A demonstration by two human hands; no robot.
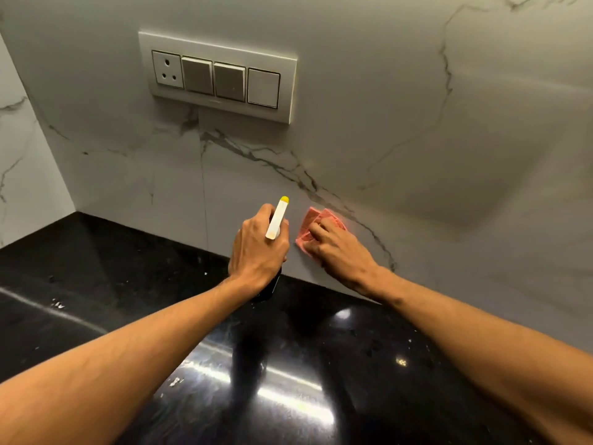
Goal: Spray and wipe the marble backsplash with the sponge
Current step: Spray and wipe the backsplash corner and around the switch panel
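The white marble backsplash (401, 130) with grey veins fills the upper view. My left hand (256, 248) grips a spray bottle (277, 220) with a white head and yellow nozzle tip pointing at the wall; its dark body is mostly hidden under my hand. Just to its right, my right hand (337, 248) presses a pink sponge cloth (313, 224) flat against the lower backsplash, a little above the counter. My fingers cover the cloth's lower right part.
A black polished countertop (128, 284) runs below the wall, with white specks on it. A white switch plate with a socket (221, 77) sits on the backsplash up left. A marble side wall (22, 162) closes the left corner.
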